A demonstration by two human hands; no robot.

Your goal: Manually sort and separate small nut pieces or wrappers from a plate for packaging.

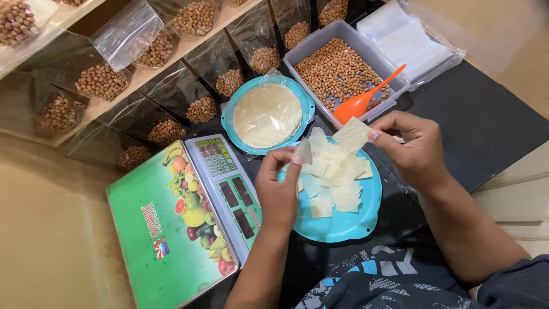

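My right hand (413, 147) pinches a pale square wrapper piece (351, 135) between thumb and fingers, held just above the far rim of a blue plate (343, 226). My left hand (278, 184) holds a smaller whitish piece (303, 152) at its fingertips over the plate's left side. Several cut square wrapper pieces (334, 183) lie piled on that plate. Behind it sits a second blue plate (236, 127) bearing a round stack of pale wrappers (267, 114) under clear film.
A clear tub of peanuts (331, 68) with an orange spoon (360, 102) stands at the back. A digital scale (183, 223) with a green fruit-print platform is left. Rows of bagged peanuts (103, 81) fill the shelves; empty clear bags (409, 43) lie at the back right.
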